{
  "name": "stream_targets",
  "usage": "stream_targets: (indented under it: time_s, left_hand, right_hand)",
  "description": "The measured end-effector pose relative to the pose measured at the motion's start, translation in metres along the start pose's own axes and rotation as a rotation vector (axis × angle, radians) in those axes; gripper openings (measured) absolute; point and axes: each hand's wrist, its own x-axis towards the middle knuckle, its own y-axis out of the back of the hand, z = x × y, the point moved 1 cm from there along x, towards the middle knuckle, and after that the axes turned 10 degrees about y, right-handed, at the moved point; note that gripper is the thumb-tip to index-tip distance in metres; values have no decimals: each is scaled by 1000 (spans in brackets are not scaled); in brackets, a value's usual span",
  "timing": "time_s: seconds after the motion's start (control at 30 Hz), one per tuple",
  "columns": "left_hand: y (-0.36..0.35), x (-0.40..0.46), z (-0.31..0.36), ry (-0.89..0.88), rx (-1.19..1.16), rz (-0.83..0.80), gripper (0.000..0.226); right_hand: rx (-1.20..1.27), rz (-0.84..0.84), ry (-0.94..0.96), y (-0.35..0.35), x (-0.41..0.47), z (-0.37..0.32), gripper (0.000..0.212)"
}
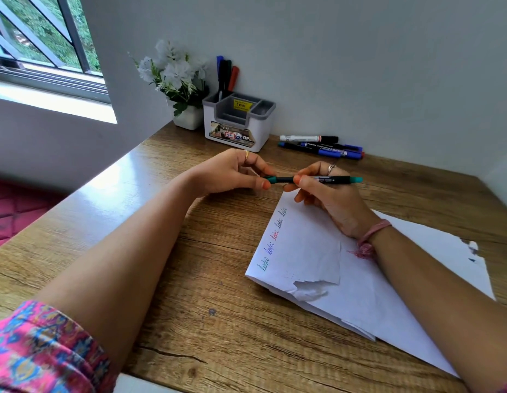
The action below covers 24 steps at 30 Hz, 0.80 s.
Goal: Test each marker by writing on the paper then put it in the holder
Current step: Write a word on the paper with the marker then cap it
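Holding: both hands grip one green marker [314, 180], kept level above the surface [167, 251] near the far corner of the paper.
Left hand [232, 173]: closed, thumb and fingertips pinched on the marker's left end, where a green cap shows; a ring sits on one finger.
Right hand [329, 194]: closed around the marker's black barrel, its green right end poking out past the fingers; a ring on one finger, a pink thread band at the wrist.
Paper [360, 279]: white sheet lying at a slant on the wood, right forearm across it; a row of short handwritten words along its left edge in green, blue, red and dark ink; a torn, crumpled patch near the middle.
Holder [235, 123]: white and grey, at the wall, with blue, black and red markers [226, 73] standing in its back left compartment.
Loose markers [323, 146]: several lying side by side just right of the holder.
Flower pot [187, 116]: white flowers, left of the holder, touching or almost touching it.
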Motion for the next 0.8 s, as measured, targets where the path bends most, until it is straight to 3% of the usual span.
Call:
stream_targets:
  time_s: [0.17, 0.53, 0.8]
  left_hand:
    - [0, -1, 1, -58, -134, -12, 20]
    - [-1, 0, 7, -104, -128, 11, 18]
    - [-5, 0, 11, -126, -265, -8, 19]
  right_hand:
    - [-91, -42, 129, -2, -2, -9, 20]
    - [-216, -72, 269, -2, -3, -19, 26]
    - [-184, -86, 295, -2, -1, -23, 29]
